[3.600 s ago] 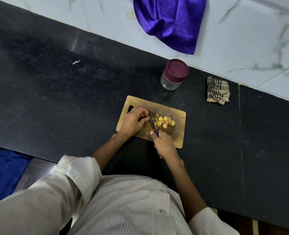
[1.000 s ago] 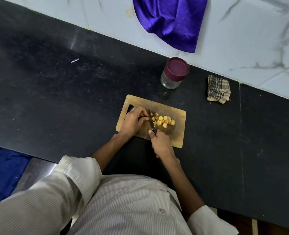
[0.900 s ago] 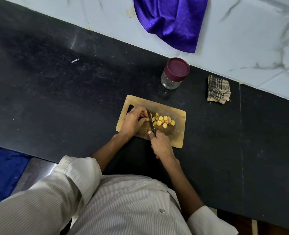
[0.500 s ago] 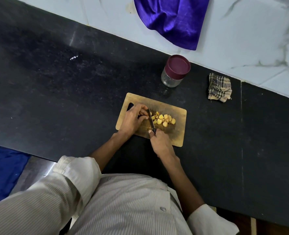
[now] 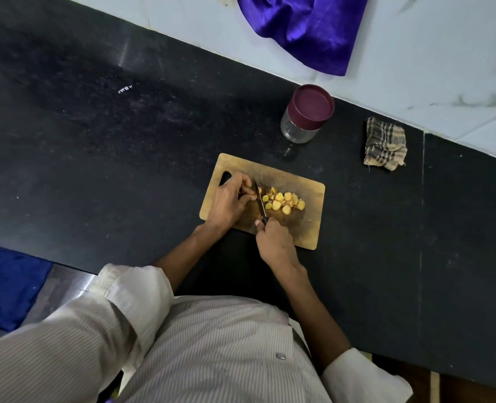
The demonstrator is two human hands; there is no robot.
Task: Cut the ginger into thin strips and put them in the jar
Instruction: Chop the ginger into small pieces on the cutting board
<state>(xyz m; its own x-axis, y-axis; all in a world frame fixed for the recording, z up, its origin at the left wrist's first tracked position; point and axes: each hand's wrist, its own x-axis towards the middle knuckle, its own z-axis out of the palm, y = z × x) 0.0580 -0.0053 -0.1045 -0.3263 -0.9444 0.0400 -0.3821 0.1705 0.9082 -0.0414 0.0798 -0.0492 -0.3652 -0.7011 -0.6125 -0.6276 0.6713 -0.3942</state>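
Note:
A wooden cutting board (image 5: 309,228) lies on the black counter. Several yellow cut ginger pieces (image 5: 283,201) are heaped near its middle. My left hand (image 5: 229,200) sits on the board's left part, its curled fingers pinching a ginger piece that is mostly hidden under them. My right hand (image 5: 274,241) grips the handle of a small knife (image 5: 259,200), whose blade runs right beside my left fingertips. A glass jar (image 5: 297,130) with a maroon lid (image 5: 312,103) on it stands upright beyond the board.
A folded checked cloth (image 5: 385,144) lies on the black counter (image 5: 95,141) to the right of the jar. A purple cloth (image 5: 307,27) hangs down over the white marble wall at the back. Blue fabric (image 5: 5,286) shows below the counter's front edge at left.
Both hands keep their grips and places on the board. The knife has made small cutting strokes beside my left fingers. The camera view has shifted slightly.

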